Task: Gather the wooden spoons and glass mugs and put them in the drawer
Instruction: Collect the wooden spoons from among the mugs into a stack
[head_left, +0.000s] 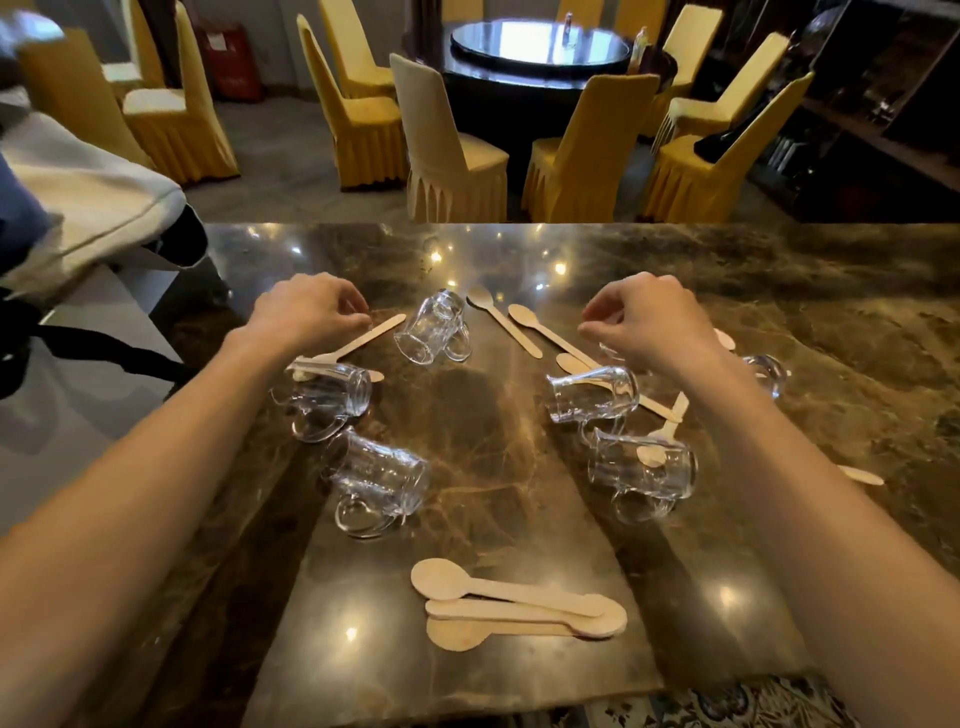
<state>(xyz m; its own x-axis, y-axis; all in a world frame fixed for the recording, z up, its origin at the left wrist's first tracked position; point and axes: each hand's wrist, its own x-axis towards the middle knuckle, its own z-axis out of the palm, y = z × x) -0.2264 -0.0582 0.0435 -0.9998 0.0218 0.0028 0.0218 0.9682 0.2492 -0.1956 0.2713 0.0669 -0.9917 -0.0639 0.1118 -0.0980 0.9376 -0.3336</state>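
Note:
Several glass mugs lie on their sides on the dark marble counter (493, 415): one at the far middle (434, 327), two at the left (332, 397) (382, 480), two at the right (595, 397) (641, 467), and one partly hidden behind my right arm (766, 371). Wooden spoons are scattered among them, and three are stacked near the front edge (519, 605). My left hand (306, 312) hovers over the handle of a wooden spoon (363, 338), fingers curled and holding nothing. My right hand (649, 322) hovers above another spoon (550, 335), fingers loosely bent. No drawer shows.
A bag with a black strap and pale cloth (88, 218) lies at the counter's left end. Beyond the counter stand yellow-covered chairs (587, 156) around a round dark table (540, 47). Dark shelving (883, 104) fills the far right.

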